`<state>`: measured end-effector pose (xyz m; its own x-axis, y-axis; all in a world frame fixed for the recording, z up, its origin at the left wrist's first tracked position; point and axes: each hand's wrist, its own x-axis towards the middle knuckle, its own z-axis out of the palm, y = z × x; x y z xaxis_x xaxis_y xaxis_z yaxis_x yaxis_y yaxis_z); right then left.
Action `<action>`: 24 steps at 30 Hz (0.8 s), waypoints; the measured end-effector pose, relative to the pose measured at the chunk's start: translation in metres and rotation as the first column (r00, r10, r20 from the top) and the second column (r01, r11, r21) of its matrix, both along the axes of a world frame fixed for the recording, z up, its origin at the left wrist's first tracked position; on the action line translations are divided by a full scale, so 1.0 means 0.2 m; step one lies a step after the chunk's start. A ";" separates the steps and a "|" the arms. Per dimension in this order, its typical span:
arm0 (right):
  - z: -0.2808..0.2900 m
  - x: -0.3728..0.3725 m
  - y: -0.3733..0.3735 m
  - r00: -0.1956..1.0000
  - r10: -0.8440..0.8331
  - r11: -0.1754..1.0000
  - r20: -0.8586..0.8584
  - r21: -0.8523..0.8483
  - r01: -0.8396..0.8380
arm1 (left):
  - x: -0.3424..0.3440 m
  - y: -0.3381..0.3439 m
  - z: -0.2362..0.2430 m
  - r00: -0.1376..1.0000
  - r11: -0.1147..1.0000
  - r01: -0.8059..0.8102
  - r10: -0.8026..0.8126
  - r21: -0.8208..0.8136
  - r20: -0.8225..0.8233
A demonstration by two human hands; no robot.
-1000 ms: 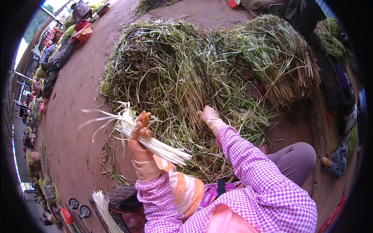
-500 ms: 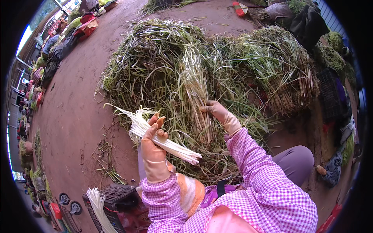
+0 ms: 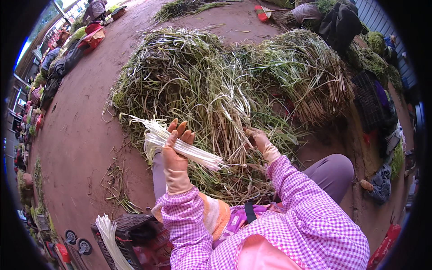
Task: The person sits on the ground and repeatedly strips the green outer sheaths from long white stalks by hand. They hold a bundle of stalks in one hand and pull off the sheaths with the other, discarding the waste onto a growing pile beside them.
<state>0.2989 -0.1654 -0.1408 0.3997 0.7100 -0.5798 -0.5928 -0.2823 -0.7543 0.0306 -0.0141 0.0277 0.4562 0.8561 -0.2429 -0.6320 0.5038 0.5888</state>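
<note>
My gloved left hand point(image 3: 176, 155) holds a bundle of long white stems point(image 3: 200, 155) across its palm, with the thumb over it and the fingertips raised apart. The bundle's loose, curling ends stick out to the left. At the near side of a big heap of tangled green and straw-coloured stalks point(image 3: 166, 67), my gloved right hand point(image 3: 259, 139) is closed, its fingertips pinching thin pale stalks point(image 3: 240, 119). The tips of that pinch are partly hidden. Some pale stalks lie fanned over the heap just left of it.
A dark plastic crate point(image 3: 130, 223) stands at the lower left, with another white stem bundle point(image 3: 112, 240) on its edge. To the right are a black crate point(image 3: 371, 101) and a dark cloth point(image 3: 342, 24). Small wheels point(image 3: 84, 246) show at the lower left.
The straw-coloured bunch beside my right hand has sunk and spread over the heap, and fewer stalks show at those fingers. My left fingers have opened a little around the white stems. The view has shifted.
</note>
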 end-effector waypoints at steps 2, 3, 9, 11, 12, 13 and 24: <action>-0.01 0.03 -0.04 0.958 0.032 0.975 0.283 -0.219 0.032 | -0.02 0.01 0.00 0.999 0.999 0.044 -0.044 0.008 0.010; 0.00 0.04 -0.06 0.929 0.053 0.925 0.366 -0.368 0.093 | -0.03 0.02 0.00 0.998 0.999 0.045 -0.045 0.001 -0.033; 0.17 -0.04 0.03 -0.125 0.261 0.963 0.957 -0.249 0.100 | -0.07 0.01 0.01 0.998 0.999 -0.001 0.004 0.043 -0.056; 0.17 -0.15 0.18 0.329 0.301 0.954 0.895 -0.278 -0.116 | -0.08 0.00 0.02 0.984 0.998 -0.054 0.057 0.020 -0.168; 0.15 -0.21 0.27 0.376 0.363 0.932 0.853 -0.325 -0.162 | -0.08 0.01 0.02 0.979 0.997 -0.073 0.072 -0.001 -0.191; 0.12 -0.27 0.36 0.423 0.393 0.919 0.816 -0.333 -0.211 | -0.08 0.01 0.03 0.976 0.997 -0.083 0.081 -0.002 -0.203; 0.16 -0.40 0.47 0.795 0.297 0.937 0.529 0.000 -0.350 | -0.13 0.06 0.04 0.990 0.994 -0.068 0.056 -0.091 -0.128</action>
